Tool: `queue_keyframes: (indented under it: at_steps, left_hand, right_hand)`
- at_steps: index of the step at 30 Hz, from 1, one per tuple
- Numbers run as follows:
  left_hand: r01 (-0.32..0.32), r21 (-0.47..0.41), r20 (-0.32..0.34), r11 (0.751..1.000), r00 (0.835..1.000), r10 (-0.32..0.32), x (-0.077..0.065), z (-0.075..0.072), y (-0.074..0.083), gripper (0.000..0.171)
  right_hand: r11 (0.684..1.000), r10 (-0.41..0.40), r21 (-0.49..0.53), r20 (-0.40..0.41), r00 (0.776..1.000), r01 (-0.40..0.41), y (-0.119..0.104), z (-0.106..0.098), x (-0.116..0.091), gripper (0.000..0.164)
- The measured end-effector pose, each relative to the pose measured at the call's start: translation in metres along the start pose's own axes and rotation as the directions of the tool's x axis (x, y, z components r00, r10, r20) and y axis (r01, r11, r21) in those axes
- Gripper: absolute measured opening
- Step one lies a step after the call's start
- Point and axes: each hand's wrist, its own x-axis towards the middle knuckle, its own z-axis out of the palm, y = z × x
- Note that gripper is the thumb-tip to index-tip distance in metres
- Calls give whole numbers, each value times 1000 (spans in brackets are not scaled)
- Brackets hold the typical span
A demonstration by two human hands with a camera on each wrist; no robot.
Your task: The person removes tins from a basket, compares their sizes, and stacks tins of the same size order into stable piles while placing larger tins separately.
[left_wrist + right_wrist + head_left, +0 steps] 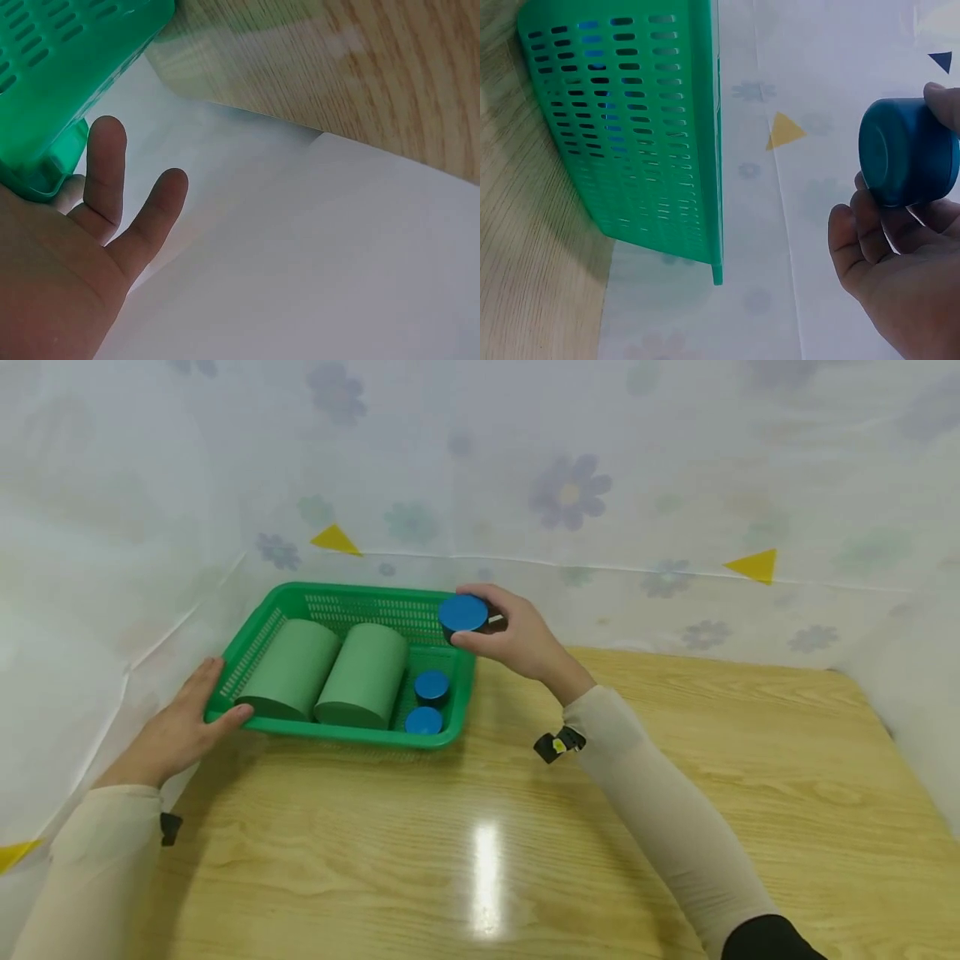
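Observation:
A green plastic basket [360, 737] stands at the back left of the wooden table. My left hand [176, 727] grips its front left corner, thumb over the rim; in the left wrist view two fingers stick out away from the basket wall. Two large light-green cylinders [291, 664] lie side by side in the basket. To their right sit two short round blue pieces [432, 685], one behind the other. My right hand [525, 639] holds a third short round blue piece [907, 154] between thumb and fingers, above the basket's back right corner.
The wooden table [637, 827] stretches to the right and toward me. White flower-patterned sheeting [480, 485] closes off the back and both sides, with yellow triangles [753, 566] stuck on it. The basket's left end is close to the left sheeting.

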Motion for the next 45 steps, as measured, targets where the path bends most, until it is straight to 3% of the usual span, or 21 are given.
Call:
queue_keyframes:
  at_steps: [11, 20, 33, 45]
  left_hand:
    - [-6, -12, 0, 1000, 1000, 6, 0, 1, -1, 90]
    - [-8, -7, -5, 1000, 1000, 8, -1, 2, -4, 90]
    - [-5, -2, -3, 1000, 1000, 5, -2, 3, -8, 89]
    - [-6, -18, -12, 1000, 1000, 6, 1, 4, -7, 88]
  right_hand:
    - [997, -78, -7, -48, 996, 77, 0, -11, -27, 58]
    - [999, -22, 35, -93, 995, 25, 7, -23, -46, 57]
    - [993, -6, 120, -141, 990, 23, 15, -42, -66, 60]
    - [988, 93, 141, -241, 966, -60, 36, -67, -89, 65]
